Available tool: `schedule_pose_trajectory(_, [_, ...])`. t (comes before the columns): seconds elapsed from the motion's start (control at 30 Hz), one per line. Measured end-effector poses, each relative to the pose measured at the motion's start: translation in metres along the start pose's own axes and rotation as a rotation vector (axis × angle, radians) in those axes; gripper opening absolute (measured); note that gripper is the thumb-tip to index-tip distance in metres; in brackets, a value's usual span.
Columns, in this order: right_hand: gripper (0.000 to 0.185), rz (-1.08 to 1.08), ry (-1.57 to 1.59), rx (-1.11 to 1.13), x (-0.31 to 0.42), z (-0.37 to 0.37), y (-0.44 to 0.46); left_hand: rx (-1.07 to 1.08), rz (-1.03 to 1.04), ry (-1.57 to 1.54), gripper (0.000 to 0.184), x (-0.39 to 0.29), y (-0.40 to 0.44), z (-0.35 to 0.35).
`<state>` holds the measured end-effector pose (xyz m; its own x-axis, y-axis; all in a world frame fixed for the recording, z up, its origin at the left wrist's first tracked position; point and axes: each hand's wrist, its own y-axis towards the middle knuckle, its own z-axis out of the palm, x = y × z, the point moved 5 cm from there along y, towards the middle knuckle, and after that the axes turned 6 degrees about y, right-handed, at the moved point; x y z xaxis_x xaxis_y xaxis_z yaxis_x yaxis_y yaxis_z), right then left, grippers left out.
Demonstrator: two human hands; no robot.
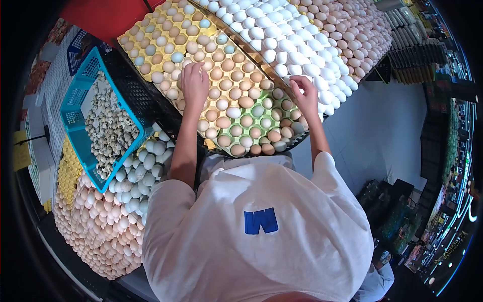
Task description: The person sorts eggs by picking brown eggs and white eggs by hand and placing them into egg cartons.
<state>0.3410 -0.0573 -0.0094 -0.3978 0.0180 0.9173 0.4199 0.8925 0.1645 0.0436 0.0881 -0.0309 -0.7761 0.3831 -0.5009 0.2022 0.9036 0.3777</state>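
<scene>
Right now, the left hand (195, 83) is over the mixed eggs (235, 93) at the upper centre of the frame, its fingers bent and close together beside a pale egg; the palm side is hidden, so whether it grips anything cannot be told. The right hand (305, 94) is to the right, near a brown divider (261, 62), with thumb and fingers curled towards each other; whether something sits between them is unclear. Brown, cream and bluish, the mixed eggs sit in yellow trays and, nearer the bottom edge of the display, a green tray (263, 95). Beyond the divider, white eggs (295, 57) fill the upper middle, with pinkish eggs (347, 35) at the upper right. On the left, a teal basket (73, 119) contains small speckled eggs (113, 128); blue-green eggs (143, 178) and light brown eggs (103, 229) are heaped below it. A white shirt (302, 246) with a blue patch (261, 221) spans the lower centre.
</scene>
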Motion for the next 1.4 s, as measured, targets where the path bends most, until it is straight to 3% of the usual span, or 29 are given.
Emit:
schedule_pose_trajectory(0.1, [0.017, 0.155, -0.072, -0.098, -0.021, -0.065, -0.046, 0.092, 0.033, -0.088, 0.021, -0.043, -0.028, -0.001])
schedule_pose_trajectory(0.17, [0.019, 0.165, -0.195, -0.139, -0.014, -0.087, -0.071, 0.237, 0.065, -0.374, 0.020, -0.072, -0.049, 0.009])
schedule_pose_trajectory(0.23, [0.019, 0.177, -0.244, -0.123, -0.010, -0.093, -0.088, 0.389, 0.093, -0.470, 0.018, -0.108, -0.070, 0.013])
schedule_pose_trajectory(0.33, [0.019, 0.125, -0.430, 0.112, 0.007, -0.077, -0.098, 0.535, 0.177, -0.488, 0.018, -0.133, -0.098, 0.032])
schedule_pose_trajectory(0.43, [0.018, 0.011, -0.527, 0.149, 0.005, -0.069, -0.105, 0.692, 0.313, -0.417, 0.019, -0.147, -0.119, 0.042])
schedule_pose_trajectory(0.6, [0.033, 0.052, -0.586, 0.385, 0.003, -0.058, -0.111, 0.833, 0.465, -0.375, 0.025, -0.172, -0.137, 0.040])
schedule_pose_trajectory(0.63, [0.039, -0.046, -0.639, 0.428, 0.003, -0.052, -0.114, 0.879, 0.500, -0.344, 0.027, -0.175, -0.141, 0.046])
schedule_pose_trajectory(0.77, [0.045, -0.277, -0.732, 0.452, -0.002, -0.041, -0.120, 0.828, 0.554, -0.342, 0.033, -0.187, -0.148, 0.066])
schedule_pose_trajectory(1.0, [0.040, -0.255, -0.688, 0.404, -0.008, -0.036, -0.123, 0.763, 0.602, -0.199, 0.036, -0.201, -0.156, 0.080])
schedule_pose_trajectory(1.03, [0.040, -0.272, -0.687, 0.408, -0.004, -0.037, -0.123, 0.749, 0.594, -0.194, 0.036, -0.199, -0.155, 0.083])
schedule_pose_trajectory(1.1, [0.042, -0.166, -0.537, 0.346, -0.001, -0.043, -0.120, 0.778, 0.540, -0.283, 0.036, -0.195, -0.153, 0.084])
schedule_pose_trajectory(1.13, [0.043, 0.004, -0.474, 0.339, -0.004, -0.047, -0.117, 0.730, 0.473, -0.346, 0.035, -0.191, -0.149, 0.083])
schedule_pose_trajectory(1.17, [0.043, -0.007, -0.466, 0.354, -0.009, -0.047, -0.115, 0.722, 0.457, -0.337, 0.035, -0.186, -0.145, 0.084])
schedule_pose_trajectory(1.23, [0.041, 0.196, -0.089, 0.259, -0.018, -0.047, -0.107, 0.824, 0.154, -0.606, 0.034, -0.175, -0.127, 0.077])
schedule_pose_trajectory(1.27, [0.037, 0.284, 0.097, 0.241, -0.023, -0.044, -0.105, 0.735, 0.077, -0.646, 0.034, -0.167, -0.117, 0.068])
schedule_pose_trajectory(1.4, [0.038, 0.271, 0.447, 0.293, -0.016, -0.002, -0.062, 0.674, -0.190, -0.812, 0.028, -0.108, -0.079, 0.079])
